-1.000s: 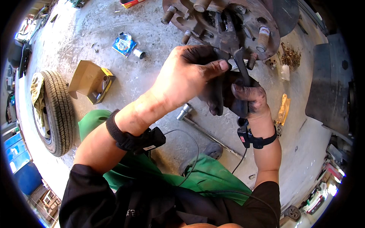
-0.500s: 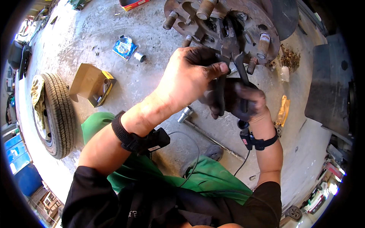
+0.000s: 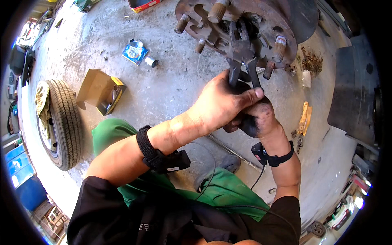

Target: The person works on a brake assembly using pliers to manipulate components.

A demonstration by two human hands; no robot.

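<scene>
Left hand [image 3: 222, 102] now lower on pliers [image 3: 243, 52], near right hand [image 3: 261, 116], both hands' fingers clenched round handles [image 3: 252, 76]; squeeze evenly, tool square across lower edge of hub [image 3: 286, 24].

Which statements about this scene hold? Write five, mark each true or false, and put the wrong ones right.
1. The left hand and right hand are both on the handles of the pliers. True.
2. The blue packet lies inside the open box. False: it lies on the floor, outside the box.
3. The pliers point toward the studded hub. True.
4. The long metal bar is held in the right hand. False: it lies on the floor.
5. The open box is right of the tyre. True.
</scene>
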